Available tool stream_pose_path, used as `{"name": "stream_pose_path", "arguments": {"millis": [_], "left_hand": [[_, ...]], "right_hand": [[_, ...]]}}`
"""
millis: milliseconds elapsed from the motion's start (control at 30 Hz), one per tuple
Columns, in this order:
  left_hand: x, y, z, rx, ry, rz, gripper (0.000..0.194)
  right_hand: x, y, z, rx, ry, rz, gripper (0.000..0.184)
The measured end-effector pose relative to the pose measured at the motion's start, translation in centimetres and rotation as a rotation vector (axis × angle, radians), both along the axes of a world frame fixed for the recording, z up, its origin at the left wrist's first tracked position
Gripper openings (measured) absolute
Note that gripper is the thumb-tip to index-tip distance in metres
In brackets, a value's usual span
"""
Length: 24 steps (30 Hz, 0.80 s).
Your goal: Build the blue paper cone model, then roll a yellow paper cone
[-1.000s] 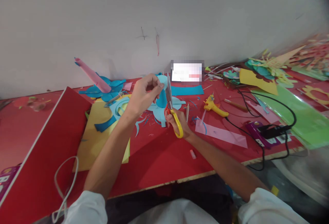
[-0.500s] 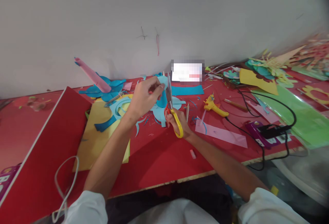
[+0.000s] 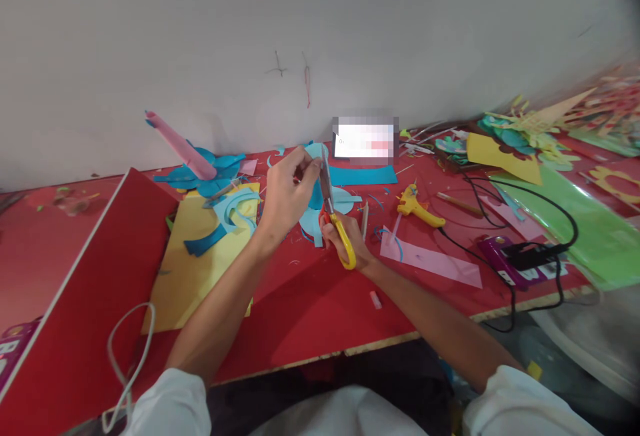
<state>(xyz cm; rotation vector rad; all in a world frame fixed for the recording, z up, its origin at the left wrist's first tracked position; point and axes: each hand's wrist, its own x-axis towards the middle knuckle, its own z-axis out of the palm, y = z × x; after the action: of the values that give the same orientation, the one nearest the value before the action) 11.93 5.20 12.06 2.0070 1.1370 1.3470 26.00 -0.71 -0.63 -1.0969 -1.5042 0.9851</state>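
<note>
My left hand pinches a small light blue paper piece above the table. My right hand grips a pair of scissors with yellow and red handles, its blades pointing up and away from me. The blades look closed together and lie against the right edge of the paper piece, next to my left fingertips. Below and behind my hands, light blue paper cutouts lie on the table, partly hidden. A darker blue paper strip is just beyond the scissors.
On the red table, a yellow glue gun and pink paper strip lie to the right, near a purple power strip with black cables. Yellow sheets and a pink-stemmed paper flower are left. A lit screen leans at the wall.
The scissor blades have gone from slightly apart to closed at the paper's edge. My left hand has shifted slightly, turning the light blue piece; my right hand has barely moved.
</note>
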Motion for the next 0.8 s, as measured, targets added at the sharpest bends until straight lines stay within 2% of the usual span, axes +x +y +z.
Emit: {"name": "stream_pose_path", "arguments": {"millis": [167,500,800], "left_hand": [[-0.22,0.09,0.31,-0.041,0.042,-0.035,0.028],[-0.36,0.16,0.37,-0.084,0.033,-0.041,0.026],[-0.32,0.36,0.12,-0.129,-0.013,-0.056,0.024]], "right_hand": [[0.05,0.07,-0.28,-0.001,-0.009,-0.019,0.065],[0.09,-0.03,0.23,0.011,0.0,-0.016,0.064],[-0.01,0.08,-0.58,-0.004,0.047,-0.023,0.064]]}}
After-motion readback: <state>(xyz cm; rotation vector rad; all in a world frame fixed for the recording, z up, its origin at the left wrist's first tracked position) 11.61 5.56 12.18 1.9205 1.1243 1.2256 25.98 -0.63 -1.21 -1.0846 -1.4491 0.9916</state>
